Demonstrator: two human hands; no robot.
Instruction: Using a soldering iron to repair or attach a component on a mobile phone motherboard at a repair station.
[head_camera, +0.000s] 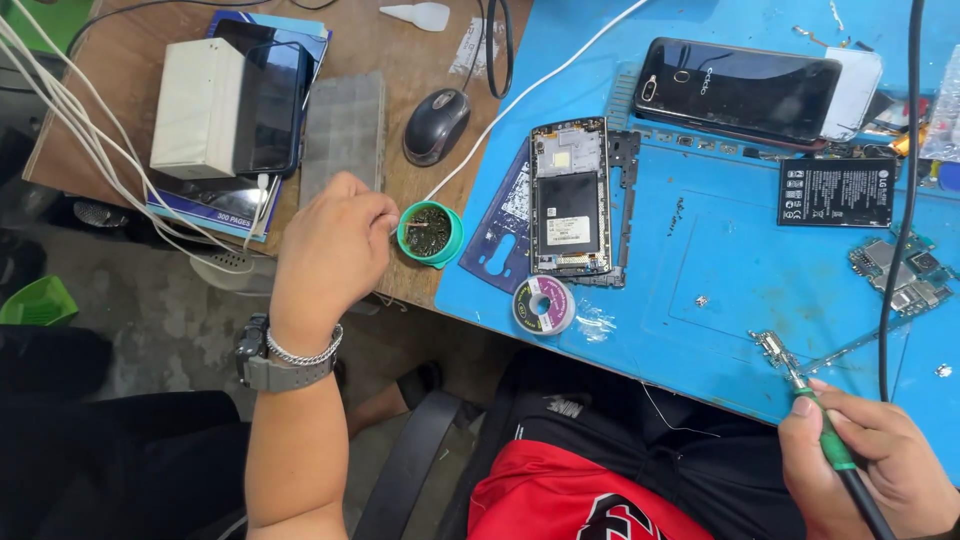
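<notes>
Mid-repair on a blue silicone worktop (760, 290). Left hand (335, 250), fingers curled nearly shut, dipping something thin into a small round green tin of dark flux or tip cleaner (430, 233) at the left edge of the blue mat; what sits between the fingertips too small to tell. Right hand (880, 450) closed around a green-and-black soldering iron handle (835, 450), near right, metal tip resting by a small bright metal part (772, 346) on the mat. Judging by that: tip or wire prep under way, joint work not yet begun. Next move, likely, calling for a steady carry from tin to part, both hands meeting near right. Opened phone frame, dark and rectangular, bare metal shield showing (570, 197), lying farther in, middle; small spool of solder wick (543, 305) just near of it. Glossy black phone back (740, 90) far right; matte black flat battery (836, 192) beside it.
</notes>
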